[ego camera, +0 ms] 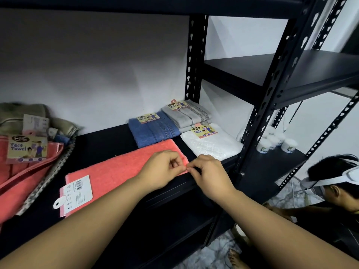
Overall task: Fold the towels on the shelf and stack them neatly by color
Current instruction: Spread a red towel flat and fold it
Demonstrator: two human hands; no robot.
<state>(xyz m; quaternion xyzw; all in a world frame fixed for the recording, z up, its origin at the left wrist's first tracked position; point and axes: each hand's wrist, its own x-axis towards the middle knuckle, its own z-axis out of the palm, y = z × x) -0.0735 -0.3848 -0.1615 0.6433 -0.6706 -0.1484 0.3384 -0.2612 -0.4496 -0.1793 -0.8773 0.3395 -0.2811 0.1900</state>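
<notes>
A coral-pink towel (pixel 116 169) lies flat along the front of the black shelf (pixel 101 140), its white label (pixel 76 193) at the near left end. My left hand (pixel 161 169) and my right hand (pixel 210 171) meet at the towel's right corner, both pinching its edge. Behind it lie a folded blue towel (pixel 155 131), a folded grey striped towel (pixel 189 115) and a folded white towel (pixel 211 142), each with a paper tag. At the left sits a loose heap of unfolded towels (pixel 25 148), pink, olive and patterned.
Black slotted uprights (pixel 272 90) stand right of the towels. A neighbouring lower shelf holds several white pots (pixel 275 142). Another person (pixel 336 189) wearing a white headband crouches at the lower right. A bare foot (pixel 236 259) shows on the marbled floor.
</notes>
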